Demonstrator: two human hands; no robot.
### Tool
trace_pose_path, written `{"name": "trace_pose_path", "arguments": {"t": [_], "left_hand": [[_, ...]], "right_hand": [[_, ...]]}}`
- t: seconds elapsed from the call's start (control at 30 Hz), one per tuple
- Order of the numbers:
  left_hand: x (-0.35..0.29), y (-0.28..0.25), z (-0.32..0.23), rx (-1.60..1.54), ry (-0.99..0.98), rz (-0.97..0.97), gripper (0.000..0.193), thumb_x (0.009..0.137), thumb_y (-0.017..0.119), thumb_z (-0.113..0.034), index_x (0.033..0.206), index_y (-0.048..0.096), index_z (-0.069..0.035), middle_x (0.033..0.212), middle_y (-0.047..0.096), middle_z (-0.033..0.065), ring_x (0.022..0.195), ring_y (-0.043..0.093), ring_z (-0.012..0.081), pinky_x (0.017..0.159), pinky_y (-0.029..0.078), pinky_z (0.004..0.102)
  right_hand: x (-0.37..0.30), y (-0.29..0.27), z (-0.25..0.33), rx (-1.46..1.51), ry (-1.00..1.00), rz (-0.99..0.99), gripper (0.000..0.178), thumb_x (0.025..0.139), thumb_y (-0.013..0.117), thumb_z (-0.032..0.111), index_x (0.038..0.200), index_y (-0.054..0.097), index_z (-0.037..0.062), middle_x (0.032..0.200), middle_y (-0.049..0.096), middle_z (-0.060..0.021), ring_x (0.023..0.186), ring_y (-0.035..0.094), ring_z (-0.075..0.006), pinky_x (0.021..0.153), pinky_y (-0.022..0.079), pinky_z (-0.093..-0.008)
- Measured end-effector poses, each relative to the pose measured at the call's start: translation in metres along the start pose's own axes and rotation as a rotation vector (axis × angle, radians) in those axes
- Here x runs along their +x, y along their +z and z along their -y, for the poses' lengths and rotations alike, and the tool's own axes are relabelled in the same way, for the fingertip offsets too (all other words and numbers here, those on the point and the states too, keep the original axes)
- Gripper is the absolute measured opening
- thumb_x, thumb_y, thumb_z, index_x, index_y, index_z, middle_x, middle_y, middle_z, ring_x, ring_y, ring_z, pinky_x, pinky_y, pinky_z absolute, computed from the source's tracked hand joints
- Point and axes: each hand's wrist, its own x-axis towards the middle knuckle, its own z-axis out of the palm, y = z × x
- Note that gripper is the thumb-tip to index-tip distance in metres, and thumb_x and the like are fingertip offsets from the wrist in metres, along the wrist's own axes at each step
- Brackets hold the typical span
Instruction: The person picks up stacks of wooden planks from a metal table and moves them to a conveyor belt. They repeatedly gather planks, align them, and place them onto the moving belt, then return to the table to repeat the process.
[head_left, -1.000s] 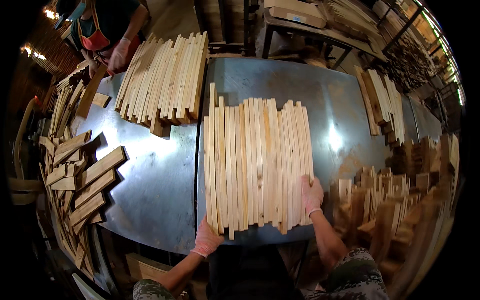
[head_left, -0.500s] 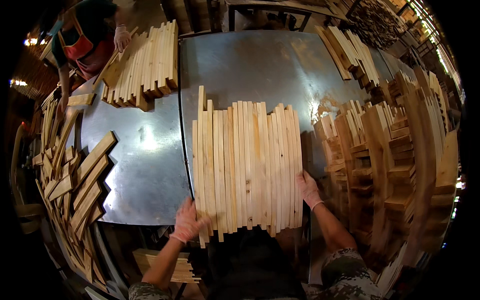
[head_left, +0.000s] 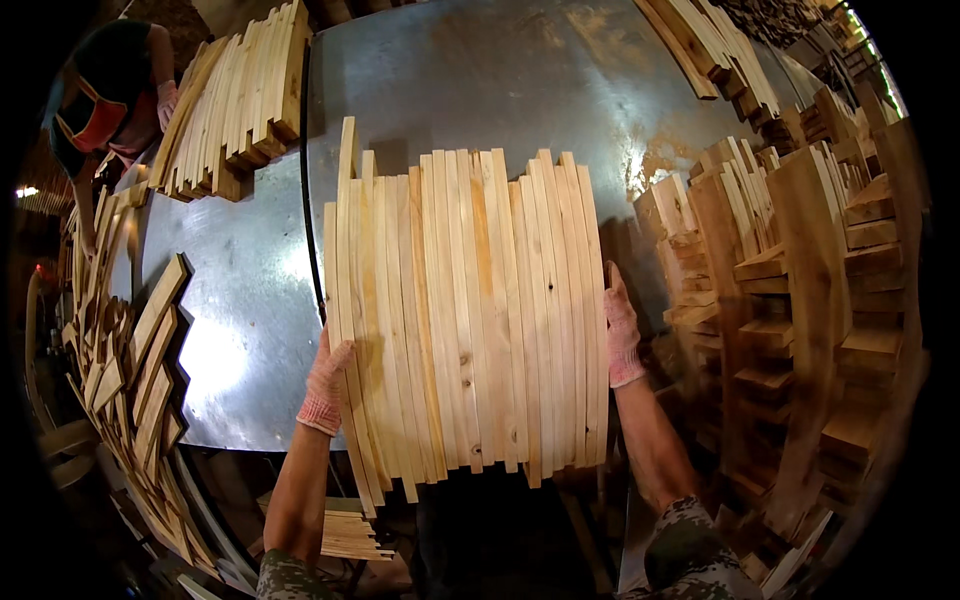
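Note:
A broad row of pale wooden strips (head_left: 470,320), laid side by side with uneven ends, is in front of me and sticks out past the near edge of the metal table (head_left: 440,80). My gloved left hand (head_left: 326,385) is closed on its left side, the thumb over the outermost strip and the other fingers mostly hidden. Against the right side presses my gloved right hand (head_left: 622,330), its fingers along the outer strip. Between them the two hands clamp the whole row. Whether its underside touches the table cannot be seen.
Opposite at left, a co-worker (head_left: 110,100) bends beside another wood stack (head_left: 235,110). Loose offcuts (head_left: 125,370) pile up along the left side. Tall stacks of boards (head_left: 770,290) stand close on the right, and more strips (head_left: 705,50) lie at the far right.
My left hand has moved from the row's near left corner up along its side and closed there. The row looks larger and nearer; my right hand still holds its right side.

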Motion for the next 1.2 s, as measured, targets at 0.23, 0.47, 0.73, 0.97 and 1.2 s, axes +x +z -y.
{"name": "trace_pose_path", "arguments": {"t": [0.23,0.47,0.73,0.97,1.2], "left_hand": [[-0.015,-0.018,0.037,-0.045,-0.158,0.050,0.080,0.089,0.086,-0.034,0.153,0.052,-0.002,0.128,0.070,0.0082,0.115,0.068,0.0223,0.103,0.057,0.0409],[-0.052,-0.018,0.047,-0.019,-0.159,0.239,0.085,0.082,0.090,-0.034,0.151,0.054,0.002,0.129,0.071,0.0093,0.111,0.068,0.0203,0.100,0.056,0.0373],[-0.128,-0.004,0.038,0.059,-0.134,0.043,0.072,0.082,0.082,-0.021,0.147,0.061,-0.002,0.112,0.070,0.0034,0.089,0.063,0.0126,0.075,0.051,0.0283],[-0.265,0.003,0.008,-0.286,0.192,-0.125,0.074,0.082,0.087,-0.014,0.149,0.056,-0.006,0.121,0.067,0.0031,0.100,0.064,0.0147,0.086,0.055,0.0330],[-0.465,-0.024,-0.006,-0.287,0.462,-0.368,0.081,0.082,0.088,-0.018,0.153,0.051,-0.002,0.137,0.064,0.0068,0.122,0.060,0.0180,0.109,0.049,0.0347]], "right_hand": [[-0.083,0.008,0.031,0.164,0.164,-0.048,0.081,0.101,0.071,0.036,0.164,0.038,-0.0025,0.150,0.059,-0.0130,0.133,0.060,-0.0242,0.112,0.050,-0.0394],[-0.156,-0.018,0.018,0.275,0.519,-0.060,0.080,0.095,0.079,0.046,0.155,0.050,0.0026,0.143,0.065,-0.0133,0.129,0.064,-0.0326,0.109,0.055,-0.0487],[-0.164,-0.012,0.047,0.363,0.521,0.227,0.078,0.092,0.079,0.045,0.154,0.054,0.0043,0.144,0.066,-0.0128,0.130,0.064,-0.0354,0.110,0.055,-0.0512],[-0.134,0.072,0.103,0.238,0.559,0.421,0.088,0.086,0.085,0.052,0.152,0.055,0.0035,0.143,0.067,-0.0137,0.127,0.065,-0.0362,0.109,0.056,-0.0529],[-0.204,0.230,0.194,0.128,0.561,0.865,0.092,0.086,0.082,0.053,0.155,0.049,0.0008,0.139,0.067,-0.0190,0.120,0.070,-0.0395,0.102,0.062,-0.0566]]}}
